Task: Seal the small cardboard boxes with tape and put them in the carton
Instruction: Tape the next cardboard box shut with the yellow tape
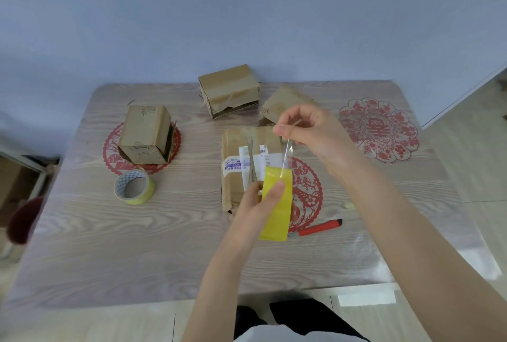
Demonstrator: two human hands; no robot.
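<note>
Left hand (253, 203): grips the tape roll (277, 212), centre frame.
Right hand (310, 130): pinches the pulled tape strip (287, 154).
Progress: early; labelled box (238, 147) seemingly unsealed, other boxes (229, 89) waiting; carton unseen.

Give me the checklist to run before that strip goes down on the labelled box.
1. Left hand grips the tape roll: ok.
2. Right hand pinches the free end of the strip: ok.
3. Strip pulled long enough to span the labelled box: not ok, it looks shorter than the box.
4. Box flaps lying flat and shut: cannot tell, the hands cover the near end.
5. Red knife close by for cutting: ok, it lies on the table right of the box.
</note>
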